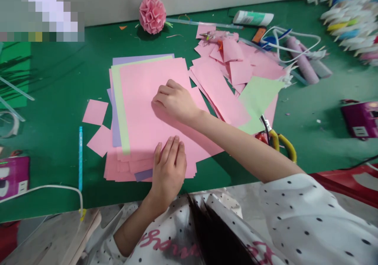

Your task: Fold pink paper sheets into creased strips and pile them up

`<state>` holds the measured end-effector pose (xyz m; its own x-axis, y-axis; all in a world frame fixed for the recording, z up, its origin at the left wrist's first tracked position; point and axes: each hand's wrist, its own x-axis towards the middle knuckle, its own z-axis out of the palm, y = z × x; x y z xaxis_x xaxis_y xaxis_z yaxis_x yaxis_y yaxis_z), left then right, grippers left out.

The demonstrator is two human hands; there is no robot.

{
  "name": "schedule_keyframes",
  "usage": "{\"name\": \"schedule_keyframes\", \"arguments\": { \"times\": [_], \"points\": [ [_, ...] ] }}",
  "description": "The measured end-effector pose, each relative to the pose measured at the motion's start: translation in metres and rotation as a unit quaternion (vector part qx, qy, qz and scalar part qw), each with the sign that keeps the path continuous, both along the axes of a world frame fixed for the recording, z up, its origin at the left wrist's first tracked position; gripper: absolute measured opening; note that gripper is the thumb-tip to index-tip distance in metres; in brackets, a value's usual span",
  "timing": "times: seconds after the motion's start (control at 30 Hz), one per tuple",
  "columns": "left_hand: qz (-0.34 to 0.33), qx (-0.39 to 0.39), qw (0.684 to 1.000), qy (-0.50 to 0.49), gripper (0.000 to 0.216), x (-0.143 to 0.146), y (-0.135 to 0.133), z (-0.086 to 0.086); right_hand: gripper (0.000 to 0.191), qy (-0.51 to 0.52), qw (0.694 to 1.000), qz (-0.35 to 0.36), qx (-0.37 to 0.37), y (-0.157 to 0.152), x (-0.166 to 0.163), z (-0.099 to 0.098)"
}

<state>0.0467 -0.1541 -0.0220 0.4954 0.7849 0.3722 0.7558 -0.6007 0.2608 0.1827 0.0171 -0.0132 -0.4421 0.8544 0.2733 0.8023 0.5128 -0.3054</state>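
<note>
Pink rectangular paper sheet [147,84], apparently uncut, is laid atop a multicoloured paper stack [119,111], touched by the left hand [169,166], fingers flat; fingers of the right hand [176,101] are curled, any pinch indiscernible. Left of the stack, pink paper squares [95,112] seem already cut.

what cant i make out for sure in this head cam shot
All in the head view:
- Right hand: whether it pinches the top pink sheet; its own back hides the grip.
- Purple paper: mostly covered by the sheets above.
- Left purple box: cut off by the left edge.
- White-and-green tube: print too small and blurred to read.
- Shirt lettering: partly hidden by dark hair.
</note>
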Motion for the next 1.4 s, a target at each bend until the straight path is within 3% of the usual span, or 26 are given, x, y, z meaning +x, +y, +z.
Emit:
{"name": "schedule_keyframes", "arguments": {
  "times": [0.27, 0.53, 0.73, 0.87, 1.0, 1.1, 1.17, 1.27, 1.4],
  "points": [
    [0.003, -0.001, 1.0, -0.002, 0.043, -0.001, 0.0, 0.001, 0.03, 0.057, 0.997, -0.049, -0.018, 0.008, -0.007, 0.002],
    [0.017, -0.011, 1.0, -0.012, 0.042, -0.002, 0.001, 0.0, 0.021, 0.105, 0.992, -0.048, -0.056, -0.02, 0.016, 0.0],
    [0.035, -0.005, 0.999, -0.026, 0.034, -0.006, 0.0, 0.001, 0.014, 0.181, 0.974, -0.08, -0.11, -0.029, 0.03, 0.014],
    [0.028, -0.048, 0.998, -0.023, 0.028, -0.022, 0.015, 0.016, 0.021, 0.276, 0.953, -0.066, -0.108, -0.033, 0.04, 0.031],
    [0.04, -0.064, 0.993, -0.091, 0.058, -0.038, 0.051, 0.041, 0.011, 0.368, 0.922, -0.066, -0.099, -0.044, 0.043, 0.047],
    [0.037, -0.062, 0.996, -0.051, 0.043, -0.043, 0.08, 0.061, 0.012, 0.417, 0.894, -0.079, -0.144, -0.054, 0.042, 0.05],
    [0.026, -0.103, 0.994, -0.031, 0.029, -0.042, 0.095, 0.07, 0.013, 0.434, 0.878, -0.086, -0.179, -0.063, 0.043, 0.046],
    [-0.009, -0.247, 0.966, -0.073, 0.021, -0.035, 0.112, 0.074, 0.015, 0.453, 0.856, -0.116, -0.219, -0.076, 0.044, 0.035],
    [-0.053, -0.349, 0.931, -0.093, 0.022, -0.022, 0.125, 0.066, 0.008, 0.404, 0.872, -0.113, -0.252, -0.081, 0.047, 0.021]
  ]
}}
